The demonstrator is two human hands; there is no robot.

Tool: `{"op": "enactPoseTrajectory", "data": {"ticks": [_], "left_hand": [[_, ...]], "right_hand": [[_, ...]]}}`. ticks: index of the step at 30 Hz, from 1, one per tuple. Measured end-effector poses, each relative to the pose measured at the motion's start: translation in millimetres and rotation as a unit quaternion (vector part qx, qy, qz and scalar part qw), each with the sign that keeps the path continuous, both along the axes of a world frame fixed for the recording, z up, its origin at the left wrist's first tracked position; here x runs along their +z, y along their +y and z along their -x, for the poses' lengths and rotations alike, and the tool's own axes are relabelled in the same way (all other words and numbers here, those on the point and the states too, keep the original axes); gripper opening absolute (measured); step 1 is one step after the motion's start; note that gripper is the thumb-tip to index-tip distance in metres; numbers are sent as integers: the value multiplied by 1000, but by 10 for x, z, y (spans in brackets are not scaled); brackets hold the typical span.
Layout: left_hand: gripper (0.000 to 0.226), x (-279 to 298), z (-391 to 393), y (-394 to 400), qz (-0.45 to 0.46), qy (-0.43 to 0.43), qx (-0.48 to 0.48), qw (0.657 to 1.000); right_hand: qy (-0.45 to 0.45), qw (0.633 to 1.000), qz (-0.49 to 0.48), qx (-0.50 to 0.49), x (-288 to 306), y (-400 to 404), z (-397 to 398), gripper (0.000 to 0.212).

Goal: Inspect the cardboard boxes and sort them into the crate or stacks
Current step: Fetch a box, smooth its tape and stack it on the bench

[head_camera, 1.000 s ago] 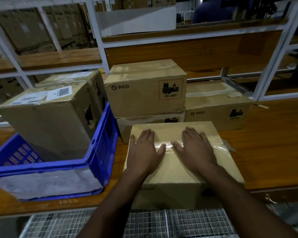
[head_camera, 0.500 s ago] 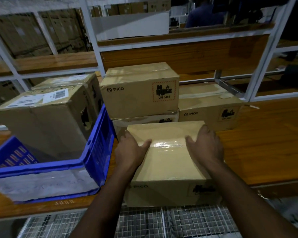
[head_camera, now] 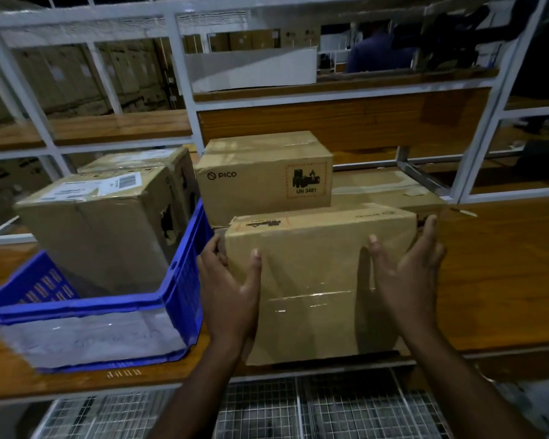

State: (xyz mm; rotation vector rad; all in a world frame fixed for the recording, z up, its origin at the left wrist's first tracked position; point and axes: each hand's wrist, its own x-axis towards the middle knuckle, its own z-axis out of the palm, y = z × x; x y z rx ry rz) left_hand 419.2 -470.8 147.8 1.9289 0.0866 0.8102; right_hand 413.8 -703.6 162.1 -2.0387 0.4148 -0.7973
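I hold a taped cardboard box (head_camera: 314, 280) tipped up on its near edge, its broad taped face turned toward me. My left hand (head_camera: 232, 286) grips its left side and my right hand (head_camera: 409, 274) grips its right side. Behind it stands a stack of PICO boxes (head_camera: 263, 175), with a lower box (head_camera: 384, 188) to the right. The blue crate (head_camera: 184, 280) on the left holds two cardboard boxes, the front one (head_camera: 99, 223) with a white label and a torn side.
The wooden tabletop (head_camera: 504, 264) stretches to the right of the held box. A white metal shelf frame (head_camera: 184, 74) rises behind the stacks. A wire mesh surface (head_camera: 267, 407) lies below the table's front edge. A person in dark clothes (head_camera: 377, 52) stands far behind.
Both hands slid from the top of the box to its sides. The box has been tipped up from lying flat, so its taped face now points toward me.
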Motion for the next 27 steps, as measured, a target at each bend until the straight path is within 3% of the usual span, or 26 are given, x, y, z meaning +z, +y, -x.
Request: {"op": "enactPoseTrajectory", "data": {"ticks": [7,9,11,13,15,17,20,23,27], "left_hand": [[65,-142,9,157,-21,62,25,998],[53,-117,-19,189,-26,77,9,997],[44,-42,-24,201,-58,70,8,996],[49,79,-23,192,-141,17,4,990],[49,205,-29,118,-241,-12,-30,970],[45,305,-15,-24,-315,13,-84,945],[58,299,-3,-190,-395,62,-104,911],[65,297,-4,-204,-399,71,-93,909],[46,417,-87,-190,-389,94,-116,909]], "right_hand": [[30,999,-25,0,-319,-45,85,94],[36,999,-22,-1,-336,-31,86,92],[10,1000,17,-14,-286,0,89,83],[-40,994,104,-10,-182,21,81,75],[-77,975,203,40,-58,97,34,52],[-71,961,246,105,2,242,-17,33],[-49,945,299,125,-68,385,-74,30],[-45,943,307,116,-73,402,-85,30],[-18,940,327,97,136,466,-101,14]]}}
